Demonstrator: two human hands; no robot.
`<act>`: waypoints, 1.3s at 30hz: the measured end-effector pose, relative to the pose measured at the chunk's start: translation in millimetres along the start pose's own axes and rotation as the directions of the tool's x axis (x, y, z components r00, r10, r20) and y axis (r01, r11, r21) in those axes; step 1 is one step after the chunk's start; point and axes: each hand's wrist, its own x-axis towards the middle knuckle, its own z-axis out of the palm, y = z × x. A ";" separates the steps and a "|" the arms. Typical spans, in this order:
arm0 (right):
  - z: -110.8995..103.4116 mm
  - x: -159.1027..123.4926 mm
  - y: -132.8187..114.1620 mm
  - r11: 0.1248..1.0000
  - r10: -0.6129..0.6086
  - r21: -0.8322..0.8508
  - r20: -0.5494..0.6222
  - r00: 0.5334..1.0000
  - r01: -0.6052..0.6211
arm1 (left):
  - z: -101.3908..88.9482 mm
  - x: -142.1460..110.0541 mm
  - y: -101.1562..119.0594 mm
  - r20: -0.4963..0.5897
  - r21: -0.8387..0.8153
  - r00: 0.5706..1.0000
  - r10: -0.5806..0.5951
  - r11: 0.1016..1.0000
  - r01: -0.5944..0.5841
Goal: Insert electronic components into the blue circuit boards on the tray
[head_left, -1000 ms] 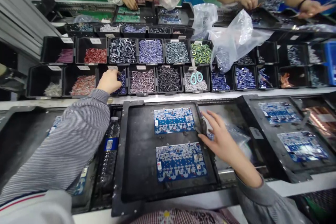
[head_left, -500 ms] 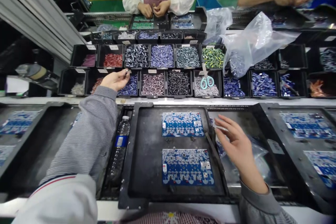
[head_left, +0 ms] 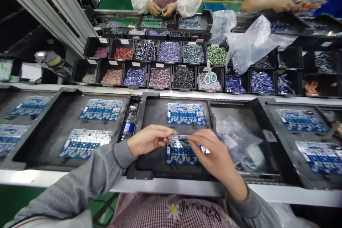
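While the left hand (head_left: 148, 139) and right hand (head_left: 213, 152) hang over the near blue board (head_left: 177, 155), each has its fingertips pinched together; anything between them is too tiny to tell. That board and the far blue board (head_left: 186, 114) sit in 1 black tray (head_left: 153, 114). Both look dotted with bits, but I can't tell what's left. Behind, black bins (head_left: 82, 68) hold small parts (head_left: 135, 77); 1 has scissors (head_left: 210, 77).
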 end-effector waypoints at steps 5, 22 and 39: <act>18.2 -16.9 -10.7 0.999 0.042 0.022 -0.024 0.999 -0.041 | 2.6 0.1 -33.6 0.034 0.080 0.999 -0.023 0.997 0.020; 40.7 -37.8 -24.1 0.999 0.043 0.014 0.129 0.991 -0.045 | 3.3 -6.5 -34.6 0.004 0.389 0.991 0.134 0.913 -0.125; 42.0 -42.5 -19.4 0.999 -0.040 0.013 0.200 0.979 0.038 | 1.5 -10.9 -39.2 0.002 0.575 0.991 0.134 0.811 -0.111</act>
